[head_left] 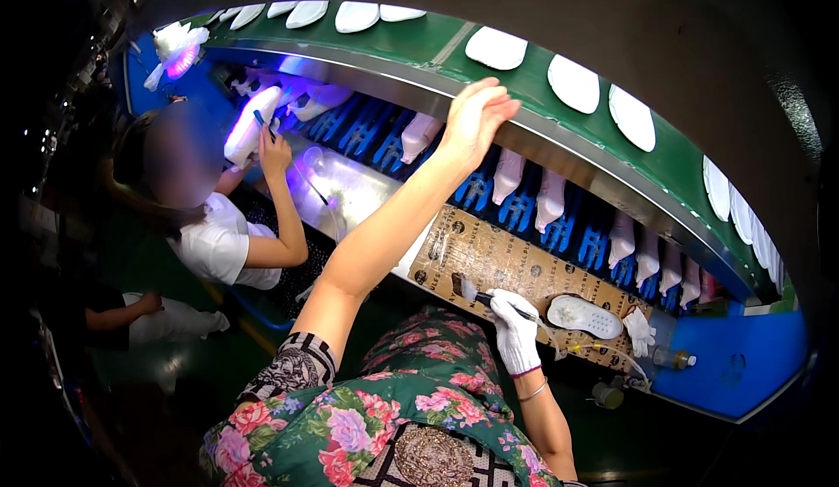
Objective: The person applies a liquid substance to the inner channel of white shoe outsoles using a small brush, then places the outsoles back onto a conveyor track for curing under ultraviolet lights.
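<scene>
My bare left hand [477, 121] reaches over the metal edge beside the green belt, its fingers stretched out and nothing visible in them. White shoe soles [496, 48] lie on the belt just beyond it. My right hand [517, 331], in a white glove, is closed round the dark handle of a brush [469, 290]. The wide brush head is over the brown-papered bench [489, 246]. To the right of the glove a white shoe sole [584, 316] rests on the bench, with dotted marks at one end.
Pink shoe lasts [551, 198] and blue clamps [516, 209] line the rack under the belt. At left a co-worker [232, 233] holds a brush to a white shoe under purple light. A crumpled white glove [640, 331] and a jar [671, 358] lie at the bench's right end.
</scene>
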